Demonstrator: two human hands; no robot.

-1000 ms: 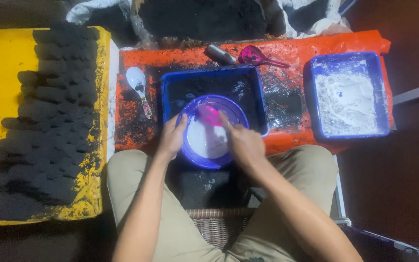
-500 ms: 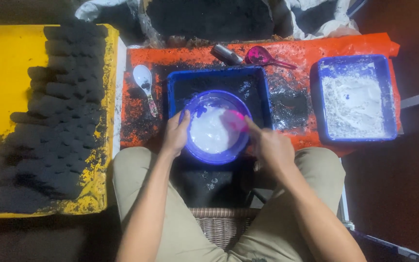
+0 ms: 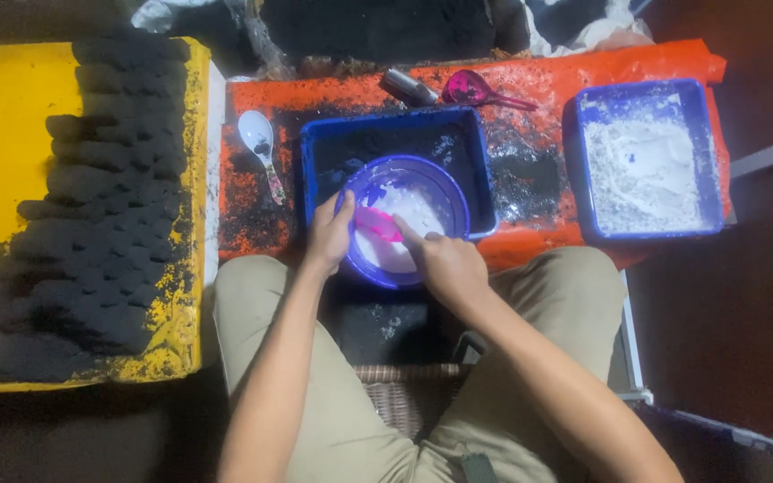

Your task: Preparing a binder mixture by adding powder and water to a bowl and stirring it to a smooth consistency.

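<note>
Head view: right hand [image 3: 452,268] is pinching a pink scoop [image 3: 378,224], its long axis running left-right, bowl end pointing left, inside a purple bowl [image 3: 440,188] of white powder. Left hand [image 3: 327,234] is clasping the bowl's left rim. Bowl is sitting in a blue tray [image 3: 397,125] on an orange-covered table [image 3: 261,224], dark floor around.

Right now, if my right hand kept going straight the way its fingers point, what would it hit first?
The right hand points up and left into the purple bowl. It would probably first press the pink scoop it holds into the white powder, and beyond that meet the left hand on the bowl's rim; depth is unclear.
</note>
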